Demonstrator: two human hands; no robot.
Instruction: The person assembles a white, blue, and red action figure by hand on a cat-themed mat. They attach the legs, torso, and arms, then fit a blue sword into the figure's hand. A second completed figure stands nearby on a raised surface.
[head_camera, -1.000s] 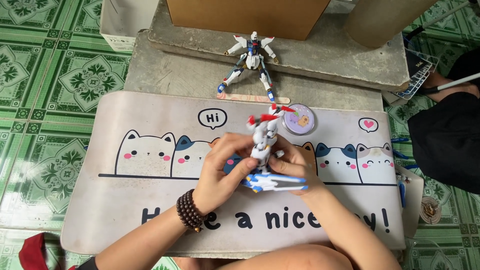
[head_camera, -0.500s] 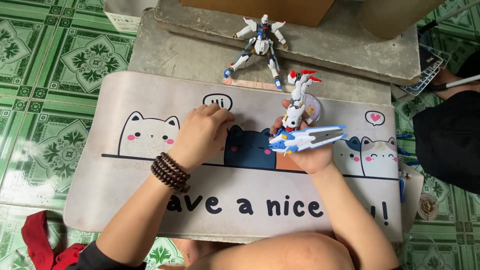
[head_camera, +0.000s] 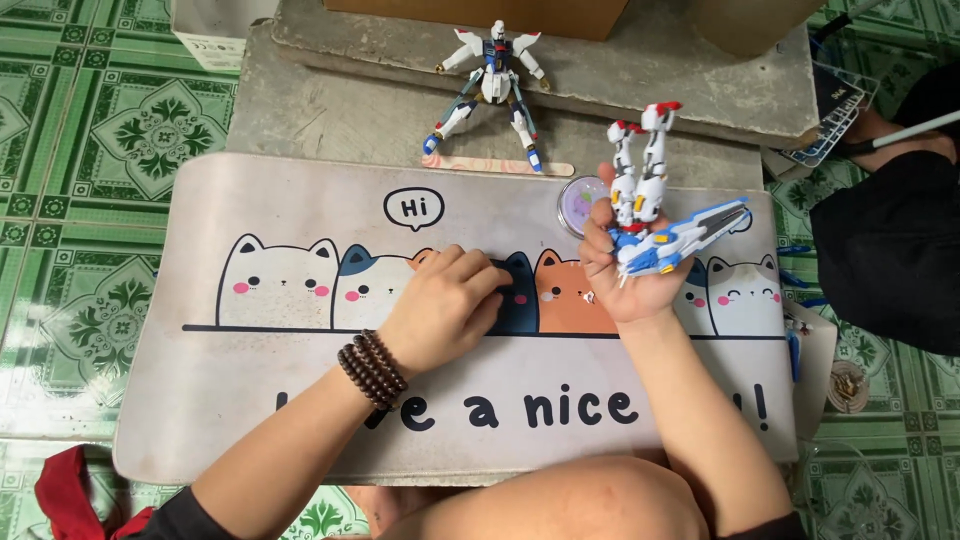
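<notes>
My right hand (head_camera: 628, 272) holds a small white, blue and red robot model (head_camera: 645, 205) upside down, legs pointing up, with a blue-and-white wing part sticking out to the right. My left hand (head_camera: 445, 310), with a dark bead bracelet on the wrist, rests fingers-curled on the grey desk mat (head_camera: 250, 400) printed with cartoon cats; I cannot tell whether it pinches a small part. A second, finished robot model (head_camera: 492, 85) stands spread-legged on the concrete slab beyond the mat.
A round clear lid or dish (head_camera: 580, 203) lies at the mat's far edge beside a flat wooden stick (head_camera: 500, 166). Cardboard box (head_camera: 480, 14) stands at the back. Another person in black (head_camera: 890, 250) sits at right near a plastic tray (head_camera: 838, 112). Green patterned floor tiles surround.
My right hand has lifted the model up and to the right, away from my left hand. My left hand let go of the model and dropped onto the mat.
</notes>
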